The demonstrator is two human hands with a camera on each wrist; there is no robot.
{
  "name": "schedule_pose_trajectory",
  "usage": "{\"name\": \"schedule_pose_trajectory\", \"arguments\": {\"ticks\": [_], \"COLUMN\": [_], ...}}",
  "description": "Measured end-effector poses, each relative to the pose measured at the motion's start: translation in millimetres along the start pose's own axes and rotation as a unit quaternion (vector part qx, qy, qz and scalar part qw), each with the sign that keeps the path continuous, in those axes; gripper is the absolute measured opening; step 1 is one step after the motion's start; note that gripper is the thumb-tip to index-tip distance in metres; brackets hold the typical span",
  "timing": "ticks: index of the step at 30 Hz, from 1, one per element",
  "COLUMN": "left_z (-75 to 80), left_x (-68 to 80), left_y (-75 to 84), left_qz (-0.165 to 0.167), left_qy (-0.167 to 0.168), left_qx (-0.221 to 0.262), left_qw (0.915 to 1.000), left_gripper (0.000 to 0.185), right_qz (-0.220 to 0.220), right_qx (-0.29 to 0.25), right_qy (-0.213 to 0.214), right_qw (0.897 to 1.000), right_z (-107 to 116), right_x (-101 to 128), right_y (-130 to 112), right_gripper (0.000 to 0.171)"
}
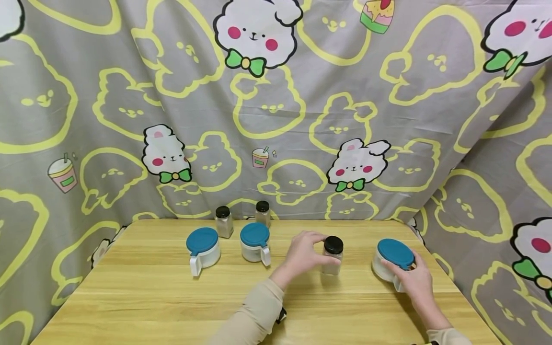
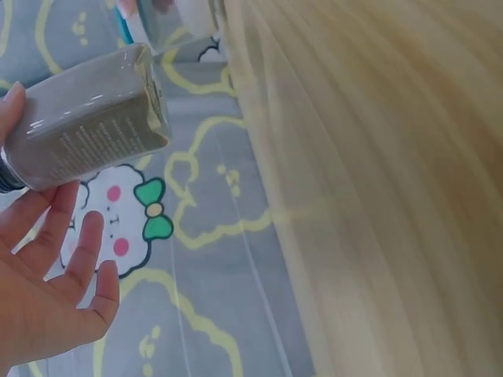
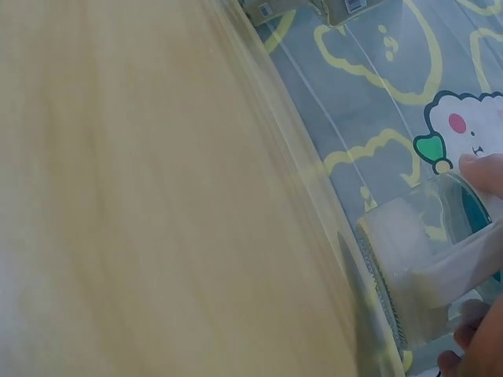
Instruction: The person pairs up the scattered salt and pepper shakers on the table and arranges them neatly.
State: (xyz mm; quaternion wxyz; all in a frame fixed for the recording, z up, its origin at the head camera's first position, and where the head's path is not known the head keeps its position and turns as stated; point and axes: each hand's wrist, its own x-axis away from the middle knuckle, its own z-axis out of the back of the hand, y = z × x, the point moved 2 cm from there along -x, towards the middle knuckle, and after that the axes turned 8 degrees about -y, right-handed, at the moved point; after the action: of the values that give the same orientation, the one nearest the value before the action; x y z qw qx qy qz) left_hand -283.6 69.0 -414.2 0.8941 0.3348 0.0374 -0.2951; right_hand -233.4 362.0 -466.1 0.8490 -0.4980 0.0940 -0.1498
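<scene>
I see a makeshift home setup. A cartoon bedsheet [image 1: 276, 110] backs my wooden table [image 1: 142, 297]. Spice jars [image 1: 224, 222] suggest a kitchen.

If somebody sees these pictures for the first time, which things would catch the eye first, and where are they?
Probably the grey cartoon-bunny curtain behind the wooden table. Next, the two hands at the table's right: the left hand grips a black-capped spice jar, and the right hand holds a blue-lidded white jar. Two similar blue-lidded jars stand at centre-left, with two small shakers behind.

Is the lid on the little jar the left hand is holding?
Yes, on. The little jar wears its black lid, standing upright on the table in the left hand.
</scene>
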Motion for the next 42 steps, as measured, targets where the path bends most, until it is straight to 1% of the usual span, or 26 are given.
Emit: {"name": "schedule_pose_trajectory", "arguments": {"ticks": [12,18,27,35,42], "left_z": [-9.2,-17.4,-30.9,-37.0,-39.2], "left_x": [-8.6,-14.4,-23.0,-25.7,-26.3], "left_y": [12.4,17.0,28.0,37.1,40.0], "left_qz": [0.013,0.018,0.043,0.049,0.062], "left_qy": [0.015,0.024,0.032,0.045,0.048], "left_qx": [0.029,0.039,0.071,0.068,0.075], "left_qw": [0.9994,0.9988,0.9960,0.9954,0.9941], "left_gripper": [0.065,0.063,0.064,0.063,0.063], "right_qz": [-0.012,-0.011,-0.010,-0.008,-0.013], "right_qx": [-0.011,-0.011,0.002,-0.002,0.005], "right_qy": [-0.011,-0.008,-0.006,-0.010,-0.021], "right_qw": [1.000,1.000,1.000,1.000,1.000], "right_z": [1.7,3.3,3.6,2.4,3.8], "right_x": [-5.5,-7.0,-6.2,-6.4,-6.8], "right_y": [4.1,6.0,5.0,5.3,5.7], "right_gripper": [0.102,0.101,0.101,0.098,0.101]}}
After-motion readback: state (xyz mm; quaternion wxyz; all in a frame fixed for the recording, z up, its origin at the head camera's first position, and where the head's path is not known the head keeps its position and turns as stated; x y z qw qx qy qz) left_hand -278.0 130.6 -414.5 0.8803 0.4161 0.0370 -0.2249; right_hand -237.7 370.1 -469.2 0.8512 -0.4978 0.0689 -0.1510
